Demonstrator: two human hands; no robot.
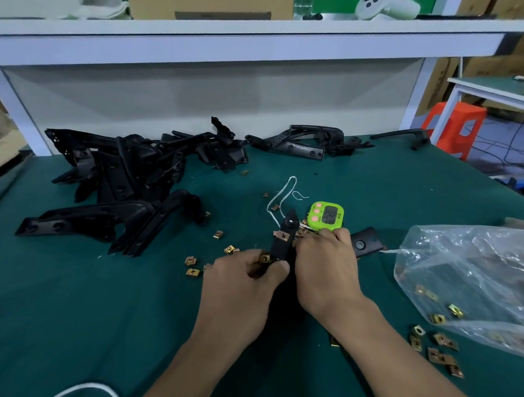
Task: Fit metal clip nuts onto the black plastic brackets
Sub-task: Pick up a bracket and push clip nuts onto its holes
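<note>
A black plastic bracket (284,236) stands nearly upright between my hands at the table's middle. One brass clip nut (282,235) sits clipped on its upper part. My left hand (243,278) pinches a second clip nut (264,258) against the bracket's left edge. My right hand (328,261) grips the bracket from the right; its lower part is hidden behind my hands. Loose clip nuts (193,267) lie on the green mat to the left.
A pile of black brackets (126,181) fills the back left, more brackets (300,141) at the back. A green timer (327,216) and white string (282,197) lie just beyond my hands. A clear plastic bag (477,278) with clip nuts sits at the right, several nuts (438,344) spilled beside it.
</note>
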